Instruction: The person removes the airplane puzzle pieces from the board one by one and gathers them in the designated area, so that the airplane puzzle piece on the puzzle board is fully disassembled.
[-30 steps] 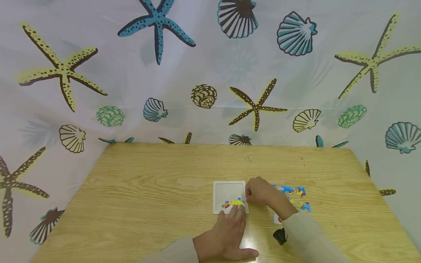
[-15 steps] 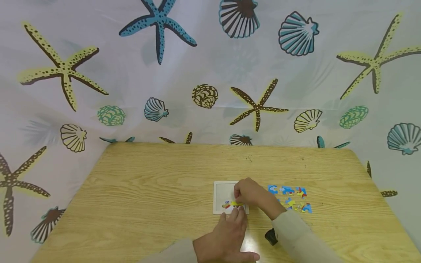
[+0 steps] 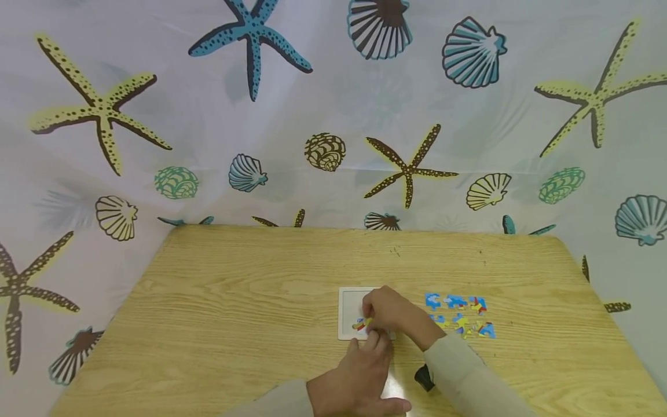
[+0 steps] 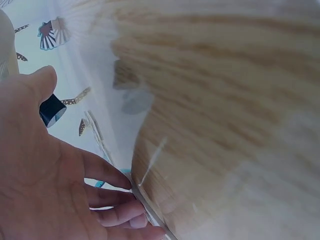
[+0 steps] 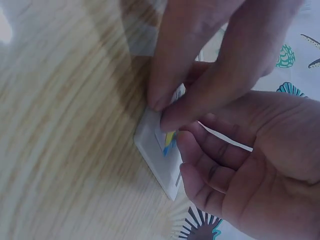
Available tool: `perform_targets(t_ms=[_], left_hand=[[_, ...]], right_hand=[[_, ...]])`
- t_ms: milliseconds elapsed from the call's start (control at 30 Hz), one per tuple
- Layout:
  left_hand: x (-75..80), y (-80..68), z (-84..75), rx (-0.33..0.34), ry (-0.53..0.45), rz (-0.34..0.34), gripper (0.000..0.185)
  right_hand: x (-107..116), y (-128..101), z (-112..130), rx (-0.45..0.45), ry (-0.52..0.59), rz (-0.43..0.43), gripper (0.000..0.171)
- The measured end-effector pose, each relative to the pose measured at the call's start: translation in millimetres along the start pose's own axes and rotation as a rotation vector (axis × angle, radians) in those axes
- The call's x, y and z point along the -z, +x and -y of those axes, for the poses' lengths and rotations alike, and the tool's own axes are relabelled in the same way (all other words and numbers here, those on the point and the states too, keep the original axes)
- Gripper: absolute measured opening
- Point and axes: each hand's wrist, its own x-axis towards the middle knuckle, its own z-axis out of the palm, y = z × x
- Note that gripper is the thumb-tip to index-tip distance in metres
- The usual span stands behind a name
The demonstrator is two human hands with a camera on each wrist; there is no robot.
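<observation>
A small white puzzle tray [image 3: 341, 313] lies near the front middle of the wooden table. Inside it, a small multicoloured puzzle piece [image 3: 358, 324] shows beside the fingers. My right hand [image 3: 391, 315] reaches over the tray's right side, its fingers curled at a yellow and blue puzzle piece [image 5: 169, 142], which they partly hide. From the near side my left hand [image 3: 359, 376] stretches its fingers to the tray's front edge, thumb spread out to the right. In the right wrist view, left fingers [image 5: 175, 60] come down from the top, close to the right fingertips.
Several loose puzzle pieces [image 3: 458, 315], mostly blue and yellow, lie in rows right of the tray. A black wrist device [image 3: 424, 377] sits under the right sleeve [image 3: 464, 370]. Behind the table [image 3: 250, 278] hangs a cloth [image 3: 281, 133] printed with shells and starfish.
My right hand has moved left from the tray's right edge to over the pieces inside it, uncovering more loose pieces on the right. The left hand stays nearly still.
</observation>
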Motion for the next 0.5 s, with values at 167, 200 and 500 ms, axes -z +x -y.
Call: perform_targets(t_ms=[167, 200, 500], left_hand=[[0.1, -0.3, 1.3, -0.017, 0.006, 0.009, 0.1], [0.1, -0.5, 1.6, -0.021, 0.001, 0.002, 0.1], [5.5, -0.6, 5.0, -0.022, -0.062, 0.055, 0.1]], right_hand=[[-1.7, 1.4, 2.3, -0.008, -0.009, 0.009, 0.018], [-1.7, 1.5, 2.8, -0.008, -0.013, 0.008, 0.018], [-0.2, 3.3, 6.2, -0.022, -0.045, 0.027, 0.017]])
